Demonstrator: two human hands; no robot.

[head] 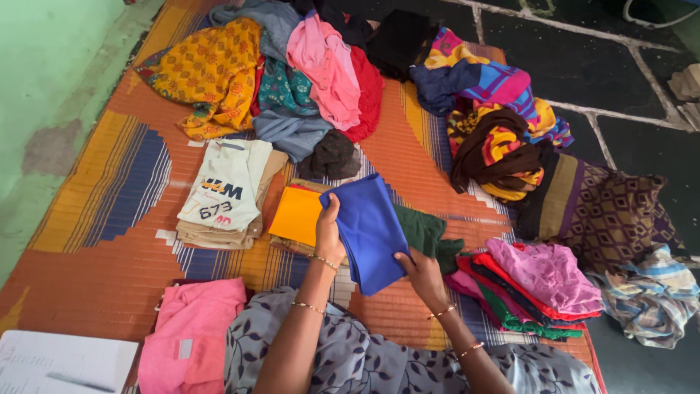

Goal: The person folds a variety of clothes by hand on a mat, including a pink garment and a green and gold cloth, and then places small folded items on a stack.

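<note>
Left hand and right hand are gripping a half-folded blue cloth; folded stacks are waiting alongside (unsorted heap remaining).

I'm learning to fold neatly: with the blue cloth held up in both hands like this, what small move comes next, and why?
Probably lower the blue cloth onto the orange cloth. It already looks folded flat, the left hand and right hand grip its edges, and that stack lies just beneath.
</note>
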